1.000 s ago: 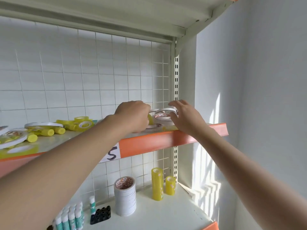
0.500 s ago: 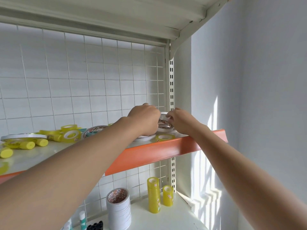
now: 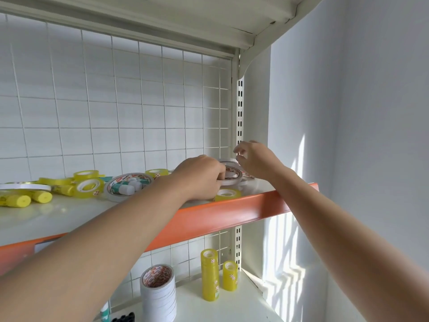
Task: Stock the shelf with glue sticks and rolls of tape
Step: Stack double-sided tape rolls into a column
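Observation:
On the upper shelf with the orange front edge (image 3: 232, 212), my left hand (image 3: 199, 177) grips a white tape roll (image 3: 231, 176) that lies on a small stack at the shelf's right end. My right hand (image 3: 255, 161) hovers just above and right of that stack, fingers loosely curled, holding nothing. A small yellow tape roll (image 3: 227, 194) lies flat in front of the stack. Farther left lie a large clear tape roll (image 3: 126, 185) with white glue sticks (image 3: 130, 187) behind it, yellow tape rolls (image 3: 87, 182) and yellow glue sticks (image 3: 21, 200).
A slotted upright post (image 3: 239, 117) and a wire grid back (image 3: 116, 112) bound the shelf. On the lower shelf stand a stack of white tape rolls (image 3: 159, 293), two stacks of yellow tape (image 3: 210, 274) and a black holder (image 3: 123, 318). A grey wall (image 3: 359, 135) is on the right.
My right hand has let go of the tape stack and lifted up to the right. My left hand stays on the top roll. The view has moved closer to the shelf's right end.

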Tool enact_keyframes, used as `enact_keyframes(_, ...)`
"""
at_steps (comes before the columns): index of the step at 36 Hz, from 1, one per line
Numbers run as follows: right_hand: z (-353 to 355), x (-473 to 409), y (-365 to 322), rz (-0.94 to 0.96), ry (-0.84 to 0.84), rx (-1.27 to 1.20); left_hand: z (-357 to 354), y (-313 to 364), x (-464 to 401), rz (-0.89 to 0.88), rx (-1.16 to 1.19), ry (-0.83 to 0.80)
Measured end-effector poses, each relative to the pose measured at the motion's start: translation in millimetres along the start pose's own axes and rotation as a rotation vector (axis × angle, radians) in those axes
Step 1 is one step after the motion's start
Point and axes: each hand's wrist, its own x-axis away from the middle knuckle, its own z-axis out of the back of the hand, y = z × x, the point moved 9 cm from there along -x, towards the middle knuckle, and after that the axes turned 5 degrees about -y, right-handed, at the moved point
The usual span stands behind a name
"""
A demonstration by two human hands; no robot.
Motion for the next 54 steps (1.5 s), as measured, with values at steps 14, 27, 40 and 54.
enact_keyframes(14,-12.9,-9.7,-6.8,0.043,-0.169,0.098,0.0,-0.7,-0.1,0.0,0.037,-0.001)
enact_keyframes(27,-8.8,17.7,-5.8,0.061,-0.204,0.066,1.2,1.0,-0.2,0.001,0.066,0.013)
enact_keyframes(40,16.8,35.7,-13.9,0.074,-0.002,-0.089,10.6,-6.7,-5.0,0.079,0.157,0.107)
enact_keyframes(54,59.3,98.5,-62.0,0.224,0.376,-0.311,36.7,-14.9,15.4,0.316,1.606,0.224)
